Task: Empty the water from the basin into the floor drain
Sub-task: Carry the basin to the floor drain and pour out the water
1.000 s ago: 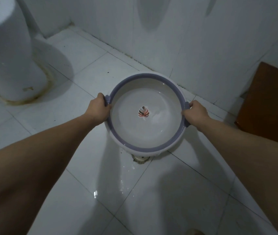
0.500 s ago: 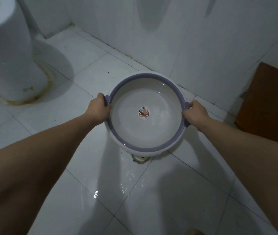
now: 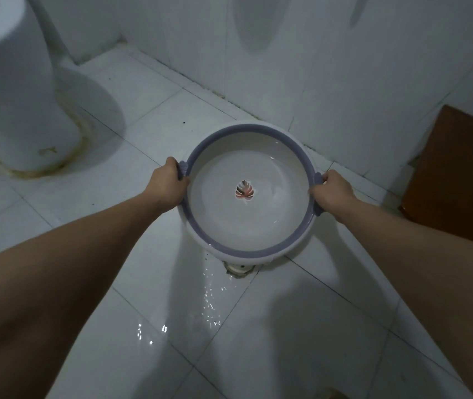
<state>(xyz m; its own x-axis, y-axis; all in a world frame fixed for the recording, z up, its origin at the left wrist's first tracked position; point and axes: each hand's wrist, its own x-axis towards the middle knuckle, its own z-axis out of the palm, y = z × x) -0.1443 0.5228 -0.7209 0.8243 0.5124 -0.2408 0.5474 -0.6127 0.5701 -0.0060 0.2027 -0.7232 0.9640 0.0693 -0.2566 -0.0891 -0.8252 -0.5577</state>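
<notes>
A round white basin (image 3: 248, 256) with a grey-purple rim and a leaf picture on its bottom hangs above the tiled floor, tipped toward me. A little water lies in it. My left hand (image 3: 169, 184) grips the left rim handle and my right hand (image 3: 331, 194) grips the right one. Just under the basin's near edge is the floor drain (image 3: 239, 269), mostly showing, with its far part hidden by the basin. Water glistens on the tiles (image 3: 209, 306) in front of the drain.
A white toilet base (image 3: 19, 110) with a stained seal stands at the left. White tiled walls (image 3: 287, 61) close the back. A brown wooden piece (image 3: 457, 177) stands at the right against the wall.
The basin has stayed almost still in both hands. The wet, glistening patch on the tiles near the drain has spread toward me.
</notes>
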